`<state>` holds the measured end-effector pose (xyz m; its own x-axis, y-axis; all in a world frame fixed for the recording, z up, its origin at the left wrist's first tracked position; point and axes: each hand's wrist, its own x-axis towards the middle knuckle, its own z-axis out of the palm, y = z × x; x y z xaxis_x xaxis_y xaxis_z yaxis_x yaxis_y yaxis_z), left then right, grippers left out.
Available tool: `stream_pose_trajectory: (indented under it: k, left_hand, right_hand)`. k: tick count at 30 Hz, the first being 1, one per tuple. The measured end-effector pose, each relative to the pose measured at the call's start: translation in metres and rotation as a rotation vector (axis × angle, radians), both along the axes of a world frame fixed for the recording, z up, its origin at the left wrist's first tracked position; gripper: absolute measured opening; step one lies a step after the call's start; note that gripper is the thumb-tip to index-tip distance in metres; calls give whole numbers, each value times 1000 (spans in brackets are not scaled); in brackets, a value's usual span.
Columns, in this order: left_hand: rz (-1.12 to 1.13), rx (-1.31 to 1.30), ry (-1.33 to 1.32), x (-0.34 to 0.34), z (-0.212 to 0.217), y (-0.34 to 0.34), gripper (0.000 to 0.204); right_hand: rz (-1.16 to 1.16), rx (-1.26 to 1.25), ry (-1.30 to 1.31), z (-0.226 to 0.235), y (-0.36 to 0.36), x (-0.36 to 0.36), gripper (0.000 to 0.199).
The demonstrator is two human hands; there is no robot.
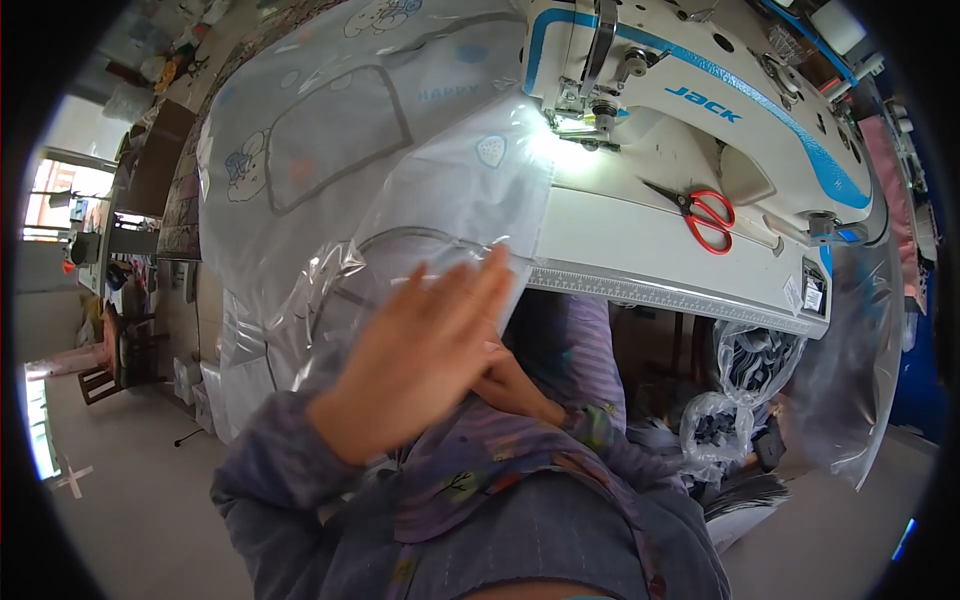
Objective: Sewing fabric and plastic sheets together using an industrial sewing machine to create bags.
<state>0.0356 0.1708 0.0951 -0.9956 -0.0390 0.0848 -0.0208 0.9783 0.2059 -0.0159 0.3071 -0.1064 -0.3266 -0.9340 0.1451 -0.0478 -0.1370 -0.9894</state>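
My left hand (pixel 425 345) is stretched out flat over the near edge of a translucent plastic sheet (pixel 400 200) printed with cartoon figures and grey outlines. Motion smears its fingers a little, but nothing shows in them. Just behind and below it, close to my lap, is my right hand (pixel 515 382); the left hand covers its fingers, so I cannot see whether they grip the sheet's edge. The sheet spreads over the left side of the table and runs up to the lit needle area of a white and blue sewing machine (pixel 690 95).
Red-handled scissors (pixel 712 222) lie on the machine bed, right of the needle. A ruler strip (pixel 660 288) lines the table's front edge. Clear bags of dark scraps (pixel 755 360) hang below at the right, beside hanging plastic film (pixel 850 350). A wooden chair (pixel 115 350) stands far left.
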Motion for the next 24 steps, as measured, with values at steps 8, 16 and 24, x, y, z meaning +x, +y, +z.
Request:
stream_pose_trajectory:
  k: [8, 16, 24]
  left_hand:
    - [69, -3, -143, 2, -54, 31, 59]
    - [173, 74, -71, -4, -61, 47, 52]
    - [201, 4, -45, -37, -72, 39, 47]
  right_hand:
    - [-182, 96, -331, 37, 39, -5, 75]
    - [-204, 308, -521, 64, 47, -23, 77]
    - [-157, 111, -696, 57, 38, -21, 80]
